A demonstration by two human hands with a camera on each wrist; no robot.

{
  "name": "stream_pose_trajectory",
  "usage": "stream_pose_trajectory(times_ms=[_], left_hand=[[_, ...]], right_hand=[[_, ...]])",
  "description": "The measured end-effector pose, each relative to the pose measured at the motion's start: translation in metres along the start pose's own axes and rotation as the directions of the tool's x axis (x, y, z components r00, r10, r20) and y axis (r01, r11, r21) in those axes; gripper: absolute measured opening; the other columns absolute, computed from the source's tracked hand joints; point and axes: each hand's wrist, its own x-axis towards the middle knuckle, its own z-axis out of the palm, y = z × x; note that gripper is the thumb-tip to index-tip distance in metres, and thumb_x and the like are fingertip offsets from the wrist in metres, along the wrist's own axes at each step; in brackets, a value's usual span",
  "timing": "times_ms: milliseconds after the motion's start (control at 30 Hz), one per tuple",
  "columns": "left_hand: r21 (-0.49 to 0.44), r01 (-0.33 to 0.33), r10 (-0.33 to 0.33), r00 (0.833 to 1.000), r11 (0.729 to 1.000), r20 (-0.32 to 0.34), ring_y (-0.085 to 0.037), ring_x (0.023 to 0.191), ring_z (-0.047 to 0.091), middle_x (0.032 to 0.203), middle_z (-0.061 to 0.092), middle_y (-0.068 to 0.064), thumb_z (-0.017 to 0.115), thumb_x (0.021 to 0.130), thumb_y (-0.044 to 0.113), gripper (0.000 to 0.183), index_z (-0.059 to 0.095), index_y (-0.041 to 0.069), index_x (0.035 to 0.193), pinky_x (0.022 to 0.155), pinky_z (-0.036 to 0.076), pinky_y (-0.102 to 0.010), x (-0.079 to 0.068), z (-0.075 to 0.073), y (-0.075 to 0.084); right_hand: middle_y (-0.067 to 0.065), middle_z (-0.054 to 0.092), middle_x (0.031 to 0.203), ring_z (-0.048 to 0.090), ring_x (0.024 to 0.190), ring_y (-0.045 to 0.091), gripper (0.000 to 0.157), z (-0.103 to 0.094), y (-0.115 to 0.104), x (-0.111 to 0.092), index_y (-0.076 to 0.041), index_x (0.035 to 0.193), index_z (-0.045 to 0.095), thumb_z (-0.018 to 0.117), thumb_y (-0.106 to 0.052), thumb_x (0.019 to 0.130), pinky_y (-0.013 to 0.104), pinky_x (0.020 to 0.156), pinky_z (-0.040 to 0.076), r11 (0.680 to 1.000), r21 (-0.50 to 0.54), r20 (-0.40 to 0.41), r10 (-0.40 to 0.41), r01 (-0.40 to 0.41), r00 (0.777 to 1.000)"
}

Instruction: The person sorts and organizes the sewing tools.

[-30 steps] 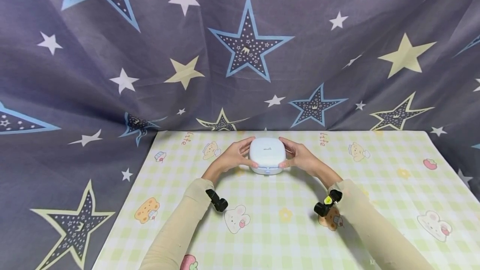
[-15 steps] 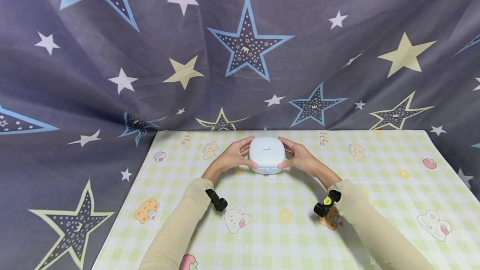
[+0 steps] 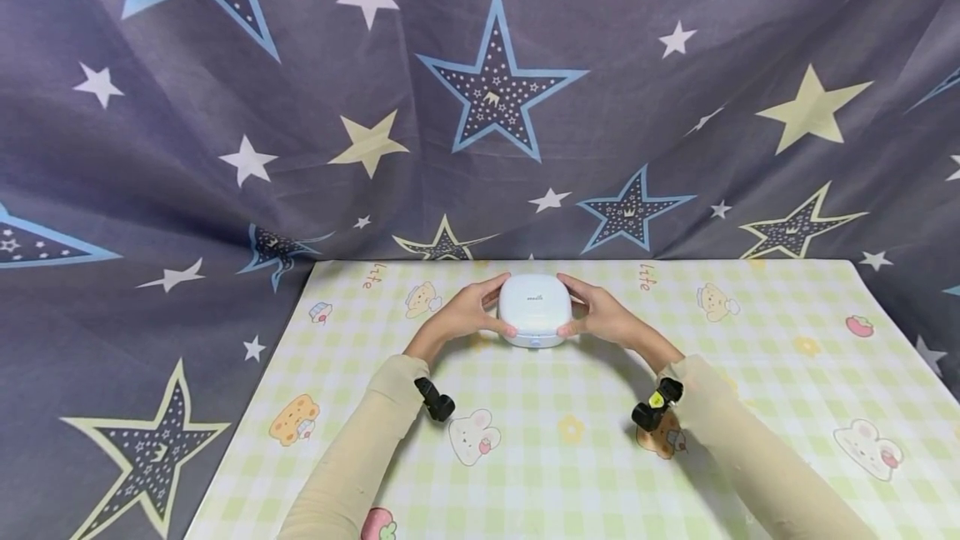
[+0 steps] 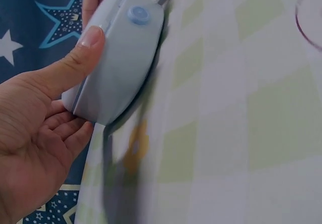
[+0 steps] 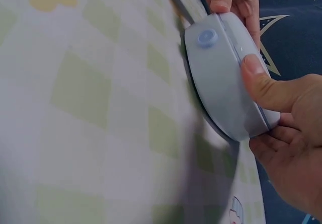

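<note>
A white rounded-square box [image 3: 534,307] with a lid sits near the far edge of the table, small lettering on its top. Its front wall carries a round light-blue button [image 4: 139,15], below the lid's seam. My left hand [image 3: 471,311] grips the box's left side, thumb at the front corner by the seam and fingers along the side and back. On the opposite side my right hand [image 3: 600,315] holds it the same way, its thumb [image 5: 261,80] on the front near the seam. The lid is down on the base in all views, and the inside is hidden.
A green-and-white checked cloth [image 3: 525,440] with cartoon animals and flowers covers the table. Behind it hangs a dark curtain [image 3: 480,190] printed with stars. Black wrist cameras are strapped over both beige sleeves [image 3: 360,448].
</note>
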Motion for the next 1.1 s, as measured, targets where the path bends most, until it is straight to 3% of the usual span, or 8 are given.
stream_pose_trajectory(times_ms=[200,300,367,433,567,733,867,1100], left_hand=[[0.218,-0.003,0.006,1.0,0.976,-0.015,-0.025,0.157,0.022,0.169,0.022,-0.011,0.09,0.078,0.024,0.11,0.022,0.005,0.162,0.127,0.02,-0.038,-0.002,-0.002,0.005],[0.358,-0.006,0.016,1.0,0.934,-0.026,-0.026,0.158,0.018,0.171,0.017,-0.011,0.087,0.08,0.037,0.112,0.017,0.01,0.164,0.128,0.018,-0.043,-0.003,-0.001,0.009],[0.462,-0.013,0.027,0.999,0.887,-0.023,-0.028,0.158,0.017,0.171,0.014,-0.012,0.082,0.081,0.046,0.114,0.013,0.011,0.164,0.127,0.02,-0.046,-0.003,0.001,0.009],[0.561,-0.023,0.04,0.999,0.828,-0.018,-0.029,0.158,0.016,0.172,0.012,-0.013,0.077,0.082,0.054,0.115,0.011,0.01,0.164,0.127,0.021,-0.048,-0.003,0.004,0.008],[0.688,-0.05,0.084,0.996,0.724,-0.016,-0.03,0.158,0.017,0.172,0.013,-0.012,0.071,0.084,0.06,0.114,0.012,0.005,0.164,0.127,0.021,-0.051,-0.003,0.009,0.005],[0.763,-0.089,0.14,0.99,0.64,-0.002,-0.03,0.158,0.019,0.171,0.019,-0.012,0.067,0.086,0.064,0.11,0.015,0.006,0.163,0.126,0.019,-0.055,-0.006,0.013,0.005],[0.792,-0.093,0.157,0.988,0.604,-0.003,-0.03,0.158,0.02,0.17,0.019,-0.013,0.063,0.088,0.067,0.108,0.015,0.006,0.163,0.126,0.02,-0.055,-0.009,0.015,0.004],[0.801,-0.101,0.167,0.986,0.59,0.001,-0.031,0.157,0.021,0.171,0.016,-0.014,0.06,0.09,0.067,0.107,0.013,0.004,0.163,0.125,0.023,-0.056,-0.012,0.018,0.007]], right_hand=[[0.03,0.024,0.163,0.031,0.148,0.049,0.101,-0.007,-0.008,0.003,0.009,0.158,0.02,0.084,-0.009,0.082,0.057,0.12,0.028,0.969,-0.242,0.024,-0.038,0.042,0.999],[0.032,0.026,0.162,0.027,0.15,0.048,0.102,-0.01,-0.012,0.005,0.011,0.157,0.021,0.085,-0.017,0.082,0.058,0.122,0.023,0.929,-0.365,0.036,-0.049,0.059,0.998],[0.033,0.024,0.162,0.024,0.151,0.049,0.101,-0.01,-0.013,0.004,0.012,0.156,0.02,0.084,-0.021,0.084,0.059,0.123,0.022,0.897,-0.435,0.046,-0.059,0.073,0.997],[0.034,0.023,0.162,0.023,0.151,0.05,0.099,-0.009,-0.013,0.002,0.013,0.156,0.021,0.081,-0.025,0.087,0.06,0.123,0.022,0.855,-0.51,0.053,-0.078,0.094,0.996],[0.029,0.028,0.162,0.025,0.152,0.047,0.093,-0.002,-0.015,-0.005,0.009,0.156,0.029,0.075,-0.04,0.091,0.066,0.121,0.021,0.738,-0.663,0.037,-0.13,0.121,0.991],[0.021,0.031,0.164,0.026,0.154,0.04,0.088,0.008,-0.017,-0.013,0.003,0.156,0.033,0.065,-0.052,0.095,0.065,0.122,0.018,0.588,-0.795,0.037,-0.192,0.146,0.981],[0.019,0.03,0.165,0.026,0.154,0.037,0.085,0.014,-0.014,-0.016,0.001,0.157,0.033,0.059,-0.054,0.098,0.062,0.124,0.017,0.511,-0.845,0.046,-0.222,0.156,0.974],[0.019,0.027,0.166,0.025,0.155,0.037,0.082,0.018,-0.009,-0.02,0.001,0.158,0.028,0.051,-0.054,0.102,0.06,0.124,0.018,0.5,-0.853,0.034,-0.226,0.146,0.973]])
